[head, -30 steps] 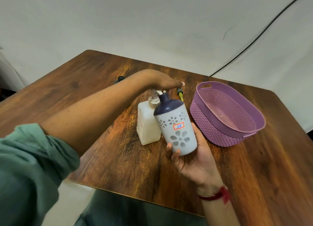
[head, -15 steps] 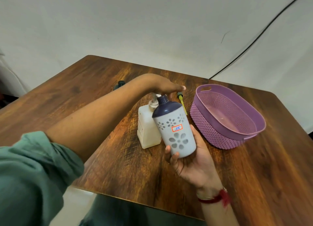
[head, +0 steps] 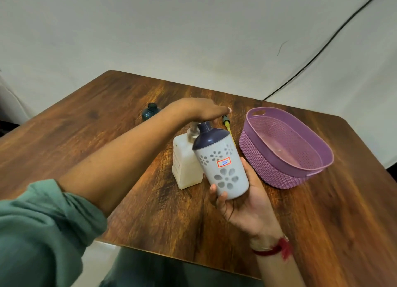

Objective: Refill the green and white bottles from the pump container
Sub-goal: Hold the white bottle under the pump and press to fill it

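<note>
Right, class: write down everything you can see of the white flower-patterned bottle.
The white bottle looks like plastic: a pale body with grey flower shapes, a dark navy domed shoulder and uncapped neck, and a red-edged sticker marked 35. It is off the table, tilted with its neck toward the pump container, just under the left hand. The right hand holds it from below, fingers curled round its base.

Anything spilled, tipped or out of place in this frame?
No spill shows. The white bottle leans, but the right hand holds it that way at the pump container. Only oddity: a loose cap with a yellow tube lies on the table beside the basket.
</note>
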